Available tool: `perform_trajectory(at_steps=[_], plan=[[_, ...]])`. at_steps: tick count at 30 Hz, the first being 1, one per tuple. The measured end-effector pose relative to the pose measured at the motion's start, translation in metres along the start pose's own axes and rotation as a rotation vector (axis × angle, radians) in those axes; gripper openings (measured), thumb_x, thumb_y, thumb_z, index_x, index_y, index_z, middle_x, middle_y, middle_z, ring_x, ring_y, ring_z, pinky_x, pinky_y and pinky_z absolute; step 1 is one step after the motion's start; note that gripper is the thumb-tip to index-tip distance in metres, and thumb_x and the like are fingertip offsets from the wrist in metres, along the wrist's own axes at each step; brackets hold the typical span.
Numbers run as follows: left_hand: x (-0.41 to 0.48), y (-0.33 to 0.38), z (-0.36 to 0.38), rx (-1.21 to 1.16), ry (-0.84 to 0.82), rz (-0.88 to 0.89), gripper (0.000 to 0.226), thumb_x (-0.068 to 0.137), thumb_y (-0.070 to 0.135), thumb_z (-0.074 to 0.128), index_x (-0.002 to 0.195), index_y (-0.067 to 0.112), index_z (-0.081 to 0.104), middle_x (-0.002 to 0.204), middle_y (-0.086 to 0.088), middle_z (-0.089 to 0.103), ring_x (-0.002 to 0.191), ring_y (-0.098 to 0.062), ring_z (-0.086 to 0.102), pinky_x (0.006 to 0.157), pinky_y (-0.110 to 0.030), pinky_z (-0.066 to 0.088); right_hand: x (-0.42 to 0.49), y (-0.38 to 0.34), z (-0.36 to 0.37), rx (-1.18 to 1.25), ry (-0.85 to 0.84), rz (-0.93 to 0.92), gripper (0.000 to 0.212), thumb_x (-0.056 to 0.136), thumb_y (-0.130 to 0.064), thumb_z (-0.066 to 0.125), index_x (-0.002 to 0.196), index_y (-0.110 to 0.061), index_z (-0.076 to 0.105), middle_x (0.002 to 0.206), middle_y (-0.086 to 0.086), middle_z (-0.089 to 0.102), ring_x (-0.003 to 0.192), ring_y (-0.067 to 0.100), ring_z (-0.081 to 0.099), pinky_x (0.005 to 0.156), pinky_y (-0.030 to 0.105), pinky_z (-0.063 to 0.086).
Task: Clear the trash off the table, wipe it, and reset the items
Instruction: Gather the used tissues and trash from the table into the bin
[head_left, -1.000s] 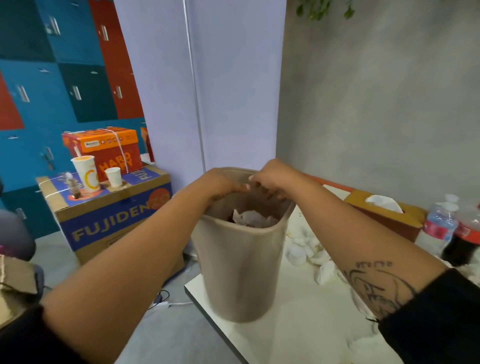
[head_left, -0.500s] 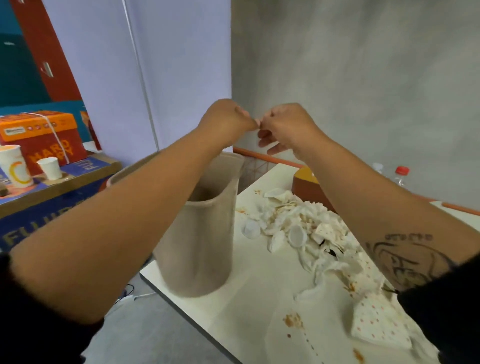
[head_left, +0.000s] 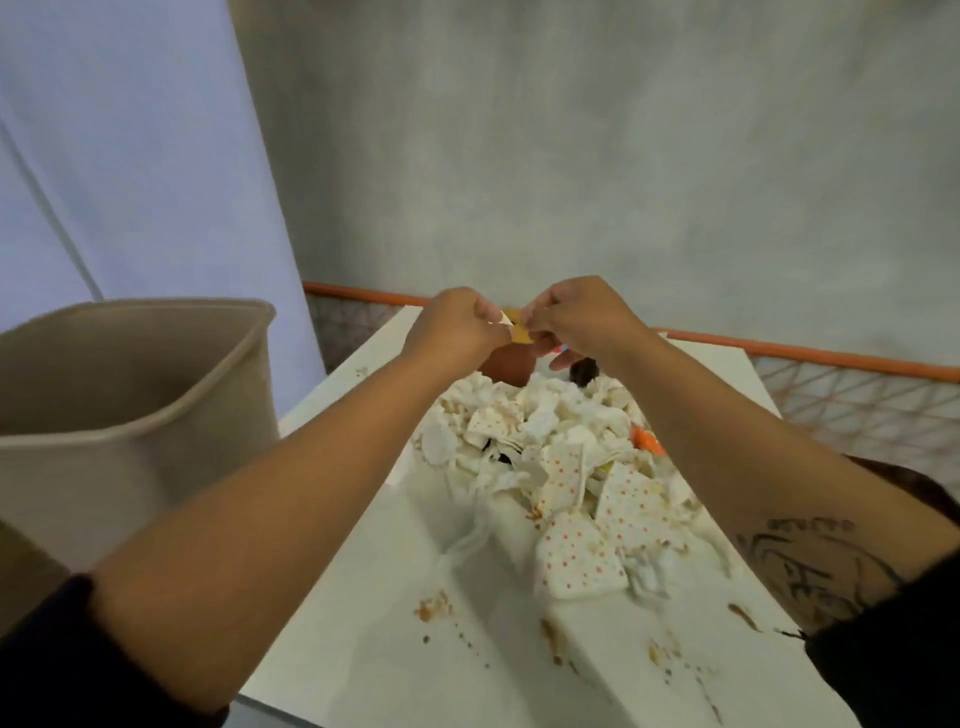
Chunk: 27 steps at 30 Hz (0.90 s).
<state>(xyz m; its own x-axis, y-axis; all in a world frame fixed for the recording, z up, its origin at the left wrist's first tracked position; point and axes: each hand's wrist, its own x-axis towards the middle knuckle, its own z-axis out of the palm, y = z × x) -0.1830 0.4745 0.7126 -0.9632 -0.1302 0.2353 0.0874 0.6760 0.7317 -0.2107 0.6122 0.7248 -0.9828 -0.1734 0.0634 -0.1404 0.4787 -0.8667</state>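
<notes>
Left hand (head_left: 457, 332), right hand (head_left: 576, 317) leave bin (head_left: 130, 415), curled together; grip contents unclear. We judge clearing underway; next, bin the napkins (head_left: 561, 467).

Matt plastic, crumpled paper, smooth tabletop

Bin (head_left: 130, 415) looks matt beige plastic; napkins (head_left: 561, 467) are crumpled paper; table (head_left: 374, 623) smooth, white, smeared.
</notes>
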Motion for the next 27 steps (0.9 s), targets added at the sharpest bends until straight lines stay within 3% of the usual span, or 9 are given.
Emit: perform_trajectory(at_steps=[2, 4, 6, 9, 13, 18, 22, 27], plan=[[-0.006, -0.003, 0.023, 0.027, -0.099, 0.015, 0.014, 0.082, 0.021, 0.068, 0.073, 0.017, 0.058, 0.084, -0.003, 0.058, 0.080, -0.020, 0.056, 0.075, -0.031, 0.046, -0.006, 0.022, -0.007, -0.037, -0.009, 0.035, 0.009, 0.084, -0.007, 0.063, 0.076, -0.009, 0.062, 0.068, 0.006, 0.061, 0.060, 0.017, 0.061, 0.054, 0.029, 0.053], [-0.011, -0.006, 0.047, 0.040, -0.182, 0.012, 0.011, 0.082, 0.023, 0.070, 0.086, 0.016, 0.062, 0.089, -0.003, 0.058, 0.083, -0.019, 0.056, 0.077, -0.031, 0.046, -0.014, 0.044, -0.013, -0.049, -0.031, 0.083, 0.007, 0.085, -0.006, 0.063, 0.080, -0.010, 0.063, 0.071, 0.003, 0.062, 0.063, 0.016, 0.060, 0.057, 0.029, 0.052], [-0.015, -0.012, 0.070, 0.065, -0.256, -0.007, 0.029, 0.081, 0.027, 0.072, 0.105, 0.013, 0.065, 0.101, -0.002, 0.061, 0.093, -0.018, 0.060, 0.080, -0.030, 0.047, -0.022, 0.063, -0.014, -0.091, -0.051, 0.137, 0.008, 0.085, -0.004, 0.064, 0.089, -0.010, 0.064, 0.076, 0.002, 0.063, 0.066, 0.014, 0.061, 0.052, 0.025, 0.050], [-0.025, -0.025, 0.099, 0.113, -0.395, -0.035, 0.039, 0.078, 0.027, 0.075, 0.113, 0.015, 0.062, 0.114, 0.000, 0.061, 0.098, -0.018, 0.061, 0.081, -0.032, 0.050, -0.032, 0.093, -0.011, -0.215, -0.104, 0.178, 0.021, 0.081, 0.000, 0.067, 0.101, -0.009, 0.067, 0.086, 0.007, 0.065, 0.070, 0.015, 0.061, 0.051, 0.022, 0.044], [-0.040, -0.046, 0.125, 0.205, -0.543, -0.062, 0.054, 0.073, 0.029, 0.078, 0.121, 0.017, 0.057, 0.122, 0.001, 0.057, 0.103, -0.016, 0.059, 0.081, -0.030, 0.051, -0.042, 0.130, 0.003, -0.427, -0.254, 0.172, 0.042, 0.075, -0.001, 0.074, 0.116, -0.007, 0.064, 0.103, 0.008, 0.065, 0.090, 0.019, 0.060, 0.075, 0.027, 0.049], [-0.048, -0.069, 0.140, 0.312, -0.612, -0.086, 0.065, 0.070, 0.032, 0.080, 0.127, 0.020, 0.052, 0.126, 0.001, 0.054, 0.109, -0.017, 0.055, 0.091, -0.035, 0.048, -0.051, 0.161, 0.023, -0.624, -0.391, 0.173, 0.072, 0.070, -0.015, 0.081, 0.133, -0.017, 0.047, 0.127, 0.004, 0.055, 0.116, 0.021, 0.050, 0.085, 0.027, 0.043], [-0.053, -0.078, 0.145, 0.312, -0.634, -0.092, 0.064, 0.071, 0.030, 0.080, 0.127, 0.018, 0.051, 0.122, 0.001, 0.057, 0.109, -0.017, 0.055, 0.091, -0.033, 0.047, -0.053, 0.171, 0.032, -0.672, -0.383, 0.145, 0.067, 0.071, -0.015, 0.080, 0.130, -0.017, 0.050, 0.124, 0.006, 0.055, 0.112, 0.022, 0.052, 0.089, 0.031, 0.045], [-0.058, -0.086, 0.147, 0.238, -0.614, -0.088, 0.061, 0.072, 0.028, 0.080, 0.124, 0.014, 0.052, 0.121, -0.002, 0.057, 0.109, -0.018, 0.055, 0.088, -0.031, 0.045, -0.053, 0.173, 0.030, -0.600, -0.369, 0.149, 0.053, 0.072, -0.015, 0.079, 0.119, -0.013, 0.055, 0.116, 0.005, 0.057, 0.095, 0.018, 0.051, 0.076, 0.025, 0.042]])
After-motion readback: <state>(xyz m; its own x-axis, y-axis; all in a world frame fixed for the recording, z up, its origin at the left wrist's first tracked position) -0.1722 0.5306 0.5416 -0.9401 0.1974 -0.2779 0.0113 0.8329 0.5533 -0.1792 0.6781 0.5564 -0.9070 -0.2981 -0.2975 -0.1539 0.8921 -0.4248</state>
